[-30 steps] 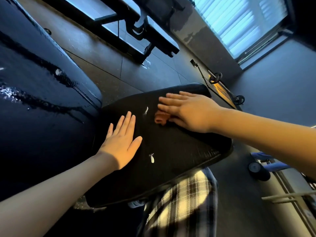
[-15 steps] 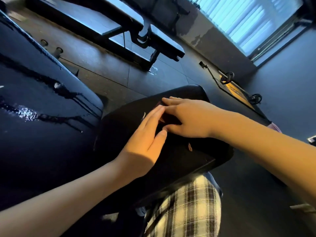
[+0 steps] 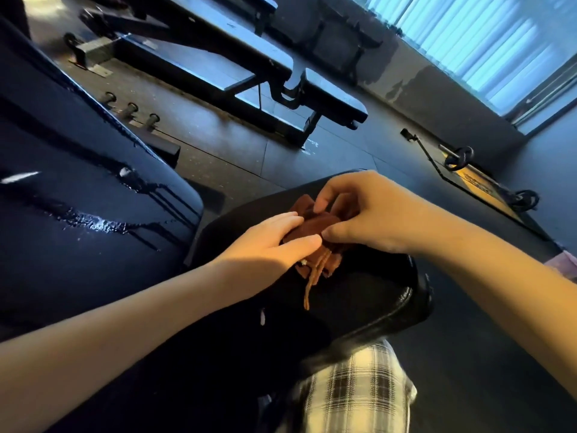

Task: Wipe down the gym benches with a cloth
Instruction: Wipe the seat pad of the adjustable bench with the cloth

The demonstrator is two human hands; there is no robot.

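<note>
Right hand (image 3: 368, 214) has its thumb and curled fingers pinching the cloth (image 3: 323, 225), and the left hand (image 3: 265, 245) lies on it with fingers straight, pressing, thumb alongside. The cloth is a rust-brown, bunched-up rag sitting on the middle of the seat pad (image 3: 359, 295), crumpled into soft folds between the two hands. Frayed strands (image 3: 313, 276) trail out of it towards the pad's near edge.

Just to the left of the seat pad rises the backrest pad (image 3: 78, 170), a big, rounded slab of dark, glossy vinyl. Wet streaks (image 3: 93, 225) glisten across it and thin dribbles run towards its corner. Beyond the seat pad spreads the floor (image 3: 234, 151), matte dark rubber laid in large tiles with fine seams. Far beyond and to the right of the seat pad there's a window (image 3: 484, 42) covered by vertical blinds, glowing pale blue. Across the floor stands another bench (image 3: 218, 67), long and flat-topped on a black metal frame, its smooth surface catching the light.

The seat pad itself is black and smooth, with a thick, rounded edge that shines on the right. Below its near edge shows a leg in plaid trousers (image 3: 359, 398), cream with dark checks. Off to the pad's right, a bar with a round weight plate (image 3: 459, 157) lies on a yellow-edged mat (image 3: 482, 187). And on the pad's near side sits a tiny white scrap (image 3: 263, 317).
</note>
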